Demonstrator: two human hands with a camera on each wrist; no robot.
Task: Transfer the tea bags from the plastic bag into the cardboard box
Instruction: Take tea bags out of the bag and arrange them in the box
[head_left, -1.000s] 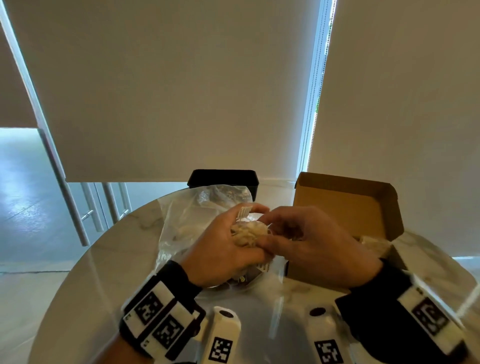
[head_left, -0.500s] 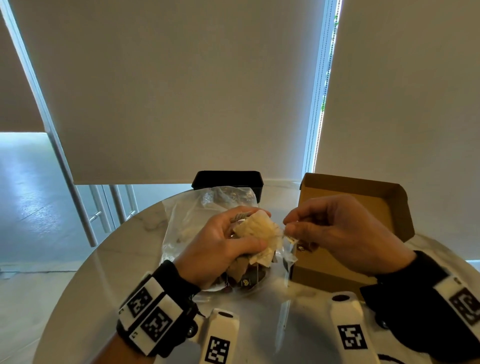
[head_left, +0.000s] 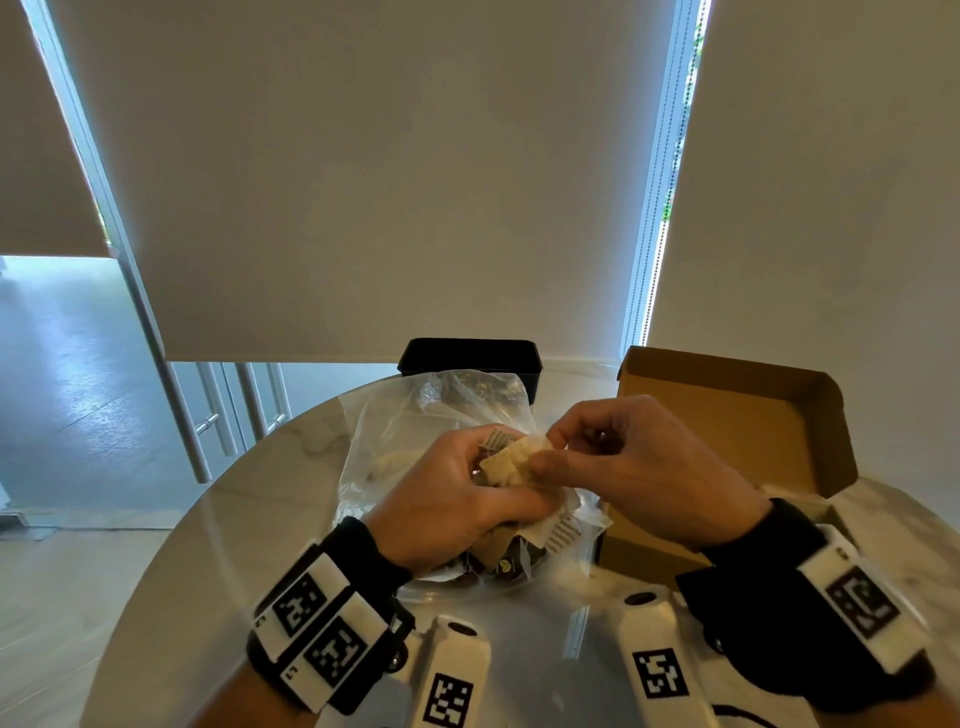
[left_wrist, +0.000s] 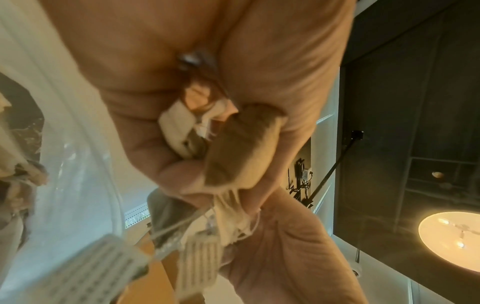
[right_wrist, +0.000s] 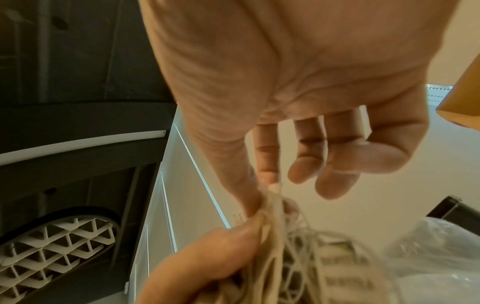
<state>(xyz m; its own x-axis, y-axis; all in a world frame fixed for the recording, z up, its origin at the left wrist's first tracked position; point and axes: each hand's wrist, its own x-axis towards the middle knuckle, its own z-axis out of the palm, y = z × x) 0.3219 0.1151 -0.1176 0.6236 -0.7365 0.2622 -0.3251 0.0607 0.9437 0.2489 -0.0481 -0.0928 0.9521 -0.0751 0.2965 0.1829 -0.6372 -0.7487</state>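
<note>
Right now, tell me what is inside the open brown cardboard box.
The open brown cardboard box shows only its bare lid and back wall; its floor is covered by the right hand and wrist, so contents cannot be seen.

Cream tea bags (head_left: 511, 460) with white, grey-printed tags (left_wrist: 198, 265); a clear plastic bag (head_left: 415, 415) behind the grip; a brown cardboard box (head_left: 727, 415); a pale marbled counter (head_left: 218, 545); a black bin (head_left: 470, 356).

The head view looks forward and down at the round table (head_left: 218, 540), while the 2 wrist views, very close along each palm, share with it the clutched tea bags (head_left: 511, 460).
</note>
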